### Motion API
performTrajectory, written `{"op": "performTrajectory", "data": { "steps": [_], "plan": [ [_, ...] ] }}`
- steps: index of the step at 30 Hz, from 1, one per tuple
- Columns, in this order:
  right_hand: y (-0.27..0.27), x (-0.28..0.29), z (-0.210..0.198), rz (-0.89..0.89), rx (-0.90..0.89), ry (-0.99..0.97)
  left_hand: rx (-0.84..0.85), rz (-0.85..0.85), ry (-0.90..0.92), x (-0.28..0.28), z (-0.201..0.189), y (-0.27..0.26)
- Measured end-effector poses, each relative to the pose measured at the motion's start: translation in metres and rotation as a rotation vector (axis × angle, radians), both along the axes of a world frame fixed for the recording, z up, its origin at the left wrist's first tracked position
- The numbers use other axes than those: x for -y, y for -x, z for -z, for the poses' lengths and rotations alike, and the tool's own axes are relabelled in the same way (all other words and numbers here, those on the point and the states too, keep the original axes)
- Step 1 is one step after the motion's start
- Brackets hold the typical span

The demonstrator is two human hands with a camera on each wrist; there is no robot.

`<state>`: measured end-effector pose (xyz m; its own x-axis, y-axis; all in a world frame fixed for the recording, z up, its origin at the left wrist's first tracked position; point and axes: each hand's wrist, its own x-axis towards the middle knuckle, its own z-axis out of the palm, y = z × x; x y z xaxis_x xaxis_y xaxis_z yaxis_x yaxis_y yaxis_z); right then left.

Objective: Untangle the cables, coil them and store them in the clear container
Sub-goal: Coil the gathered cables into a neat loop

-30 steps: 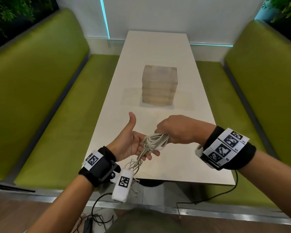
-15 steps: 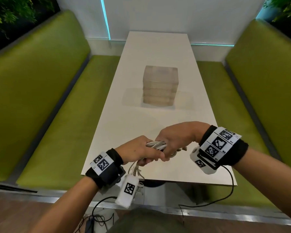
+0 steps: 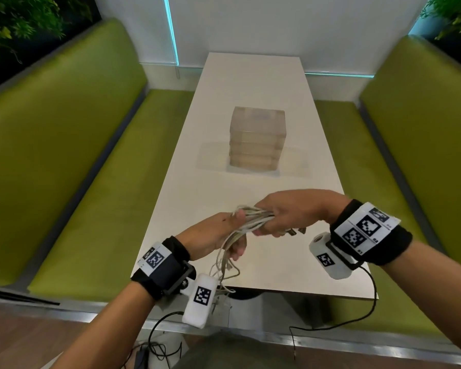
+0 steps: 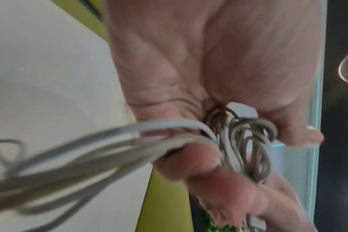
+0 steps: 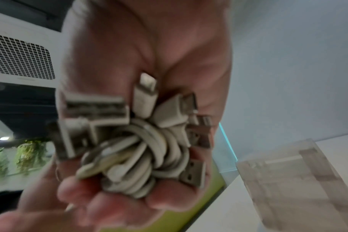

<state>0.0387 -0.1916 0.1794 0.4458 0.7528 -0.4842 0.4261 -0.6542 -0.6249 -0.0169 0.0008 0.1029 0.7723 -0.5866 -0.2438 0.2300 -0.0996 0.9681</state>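
I see both hands over the counter's (image 3: 197,198) near edge: my left hand (image 3: 210,235) and right hand (image 3: 290,211) grasp the cables (image 3: 253,218); the container (image 3: 257,141) stands farther back.

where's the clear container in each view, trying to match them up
Head: the clear container stands mid-table, beyond both hands.
Left wrist: not in it; only the left hand gripping the cables.
Right wrist: lower right, past the right hand.
Shared landmark: the white table.
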Motion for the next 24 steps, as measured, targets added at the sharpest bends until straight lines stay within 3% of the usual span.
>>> {"op": "performTrajectory", "data": {
  "steps": [5,13,19,24],
  "plan": [
    [-0.018,0.015,-0.027,0.130,0.113,-0.051,-0.051,-0.141,0.190,0.000,0.007,0.006],
    [-0.024,0.020,-0.032,0.233,0.136,-0.165,-0.027,-0.146,0.198,-0.004,0.002,0.006],
    [-0.015,0.005,-0.003,0.427,0.139,-0.364,0.028,-0.644,0.331,0.012,-0.015,-0.009],
    [0.003,-0.028,0.028,0.504,0.184,-0.361,0.016,-0.864,0.364,0.016,-0.017,-0.019]
  ]
}}
